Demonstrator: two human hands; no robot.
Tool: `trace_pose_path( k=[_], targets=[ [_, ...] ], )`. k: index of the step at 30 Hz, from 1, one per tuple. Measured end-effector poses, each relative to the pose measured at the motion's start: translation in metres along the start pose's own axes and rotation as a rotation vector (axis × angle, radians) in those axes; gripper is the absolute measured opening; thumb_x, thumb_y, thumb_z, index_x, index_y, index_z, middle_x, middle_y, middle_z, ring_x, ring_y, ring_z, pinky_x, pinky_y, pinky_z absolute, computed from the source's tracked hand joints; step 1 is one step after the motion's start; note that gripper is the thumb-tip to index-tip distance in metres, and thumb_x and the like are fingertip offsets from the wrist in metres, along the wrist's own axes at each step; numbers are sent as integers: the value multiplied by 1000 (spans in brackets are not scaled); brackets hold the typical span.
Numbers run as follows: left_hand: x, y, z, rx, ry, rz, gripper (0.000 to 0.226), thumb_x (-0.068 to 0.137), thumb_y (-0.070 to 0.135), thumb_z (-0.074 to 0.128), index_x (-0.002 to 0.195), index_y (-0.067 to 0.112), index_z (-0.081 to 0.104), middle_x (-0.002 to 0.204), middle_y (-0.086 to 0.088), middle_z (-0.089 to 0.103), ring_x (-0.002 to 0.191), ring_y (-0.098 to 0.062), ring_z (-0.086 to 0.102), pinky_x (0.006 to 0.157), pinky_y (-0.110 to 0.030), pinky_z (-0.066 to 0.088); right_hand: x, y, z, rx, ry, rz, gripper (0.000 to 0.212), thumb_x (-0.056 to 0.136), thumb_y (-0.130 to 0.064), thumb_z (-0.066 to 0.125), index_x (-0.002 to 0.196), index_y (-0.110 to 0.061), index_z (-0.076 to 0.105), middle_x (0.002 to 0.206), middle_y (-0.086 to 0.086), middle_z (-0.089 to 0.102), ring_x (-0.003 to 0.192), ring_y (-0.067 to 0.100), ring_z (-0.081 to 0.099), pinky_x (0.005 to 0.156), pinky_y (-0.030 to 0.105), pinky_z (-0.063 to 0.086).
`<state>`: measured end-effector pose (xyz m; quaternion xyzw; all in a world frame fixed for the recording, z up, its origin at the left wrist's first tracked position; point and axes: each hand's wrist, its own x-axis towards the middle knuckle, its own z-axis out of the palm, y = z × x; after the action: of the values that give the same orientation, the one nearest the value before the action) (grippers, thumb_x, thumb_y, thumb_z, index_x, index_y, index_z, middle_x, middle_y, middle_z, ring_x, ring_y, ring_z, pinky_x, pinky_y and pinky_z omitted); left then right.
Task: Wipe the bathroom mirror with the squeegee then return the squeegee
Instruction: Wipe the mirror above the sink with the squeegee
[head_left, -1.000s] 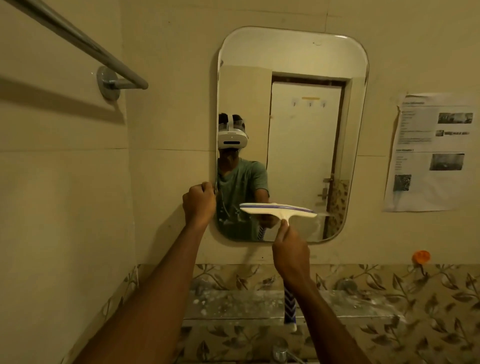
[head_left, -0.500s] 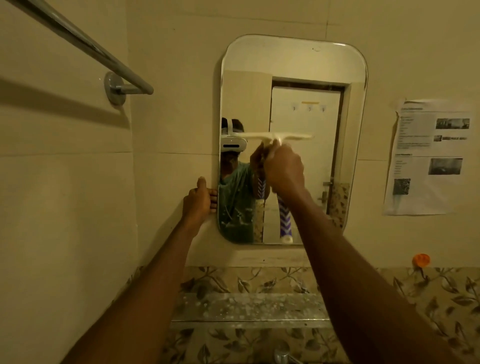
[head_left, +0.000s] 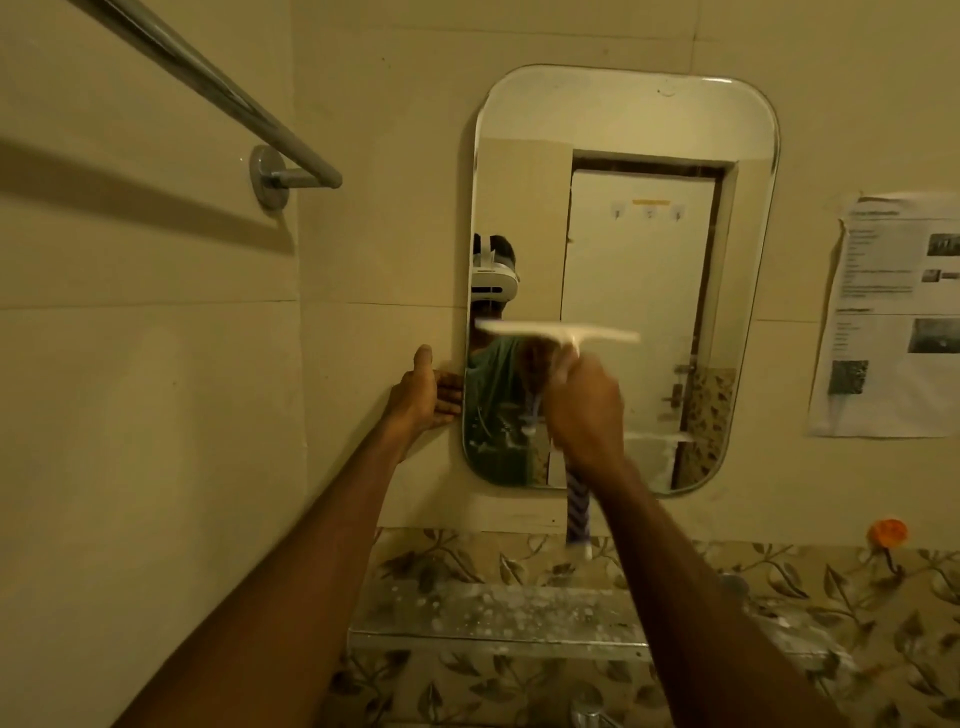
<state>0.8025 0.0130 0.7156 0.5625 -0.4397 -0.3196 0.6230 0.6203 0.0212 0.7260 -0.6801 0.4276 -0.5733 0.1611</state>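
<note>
Since 0.5 s ago our squeegee (head_left: 558, 332) dropped from head height to mid mirror (head_left: 623, 119). L hand (head_left: 423, 392), fingers spread, braces mirror's left edge for steadiness; R hand (head_left: 584, 410) clamped on handle, blade across glass.

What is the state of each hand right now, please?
Left hand: open, holding nothing, resting at the left edge of the mirror.
Right hand: closed on the handle of the squeegee.

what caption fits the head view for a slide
Right hand draws a white squeegee across the wall mirror while the left hand rests at its edge.
</note>
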Motion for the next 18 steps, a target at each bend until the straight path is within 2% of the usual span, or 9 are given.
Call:
trace_pose_path(
  k=[2, 5, 6, 9, 13, 15, 18],
  targets=[
    [-2, -1, -3, -20, -35, -5, 73, 99, 55, 8, 93, 8, 63, 91, -15, 65, 84, -25, 61, 83, -36, 48, 36, -41, -10, 2, 14, -71, 31, 104, -29, 34, 102, -9, 58, 77, -1, 60, 60, 6, 56, 49, 19, 44],
    [-4, -4, -9, -50, -76, -16, 77, 98, 58, 6, 94, 9, 66, 90, -14, 66, 87, -25, 60, 89, -37, 46, 65, -75, -14, -32, -20, -98, 31, 103, -26, 39, 113, -4, 58, 89, 6, 64, 75, 15, 64, 62, 25, 53],
    [-5, -4, -11, -70, -93, -20, 78, 98, 59, 6, 95, 8, 66, 90, -14, 66, 87, -25, 60, 90, -37, 46, 64, -74, -12, -24, -27, -95, 30, 103, -26, 40, 113, -4, 57, 88, 5, 63, 75, 16, 64, 61, 25, 52],
    [-3, -4, -15, -101, -135, -12, 79, 98, 57, 5, 98, 6, 65, 94, -16, 66, 90, -26, 61, 90, -37, 46, 40, -42, 3, -1, -18, -59, 28, 103, -30, 37, 111, -10, 55, 79, -1, 61, 65, 10, 60, 52, 21, 48],
    [-2, -4, -16, -101, -134, 10, 75, 100, 51, 4, 96, 6, 65, 94, -16, 66, 92, -27, 61, 94, -39, 45, -14, 24, 31, -51, -27, 28, 25, 102, -31, 39, 108, -12, 54, 85, 2, 63, 70, 12, 64, 54, 23, 50],
    [-1, -3, -14, -97, -118, 13, 73, 100, 47, 5, 97, 5, 64, 92, -16, 65, 92, -28, 61, 90, -38, 46, -37, 48, 42, -71, -33, 72, 27, 102, -33, 39, 106, -12, 56, 86, 2, 65, 73, 13, 65, 57, 25, 51],
    [1, -3, -8, -95, -94, 27, 69, 101, 43, 8, 94, 3, 63, 86, -15, 62, 84, -26, 59, 80, -34, 48, -62, 73, 55, -117, -54, 110, 31, 102, -37, 37, 100, -15, 57, 79, -2, 63, 66, 7, 60, 51, 21, 44]
  ],
)
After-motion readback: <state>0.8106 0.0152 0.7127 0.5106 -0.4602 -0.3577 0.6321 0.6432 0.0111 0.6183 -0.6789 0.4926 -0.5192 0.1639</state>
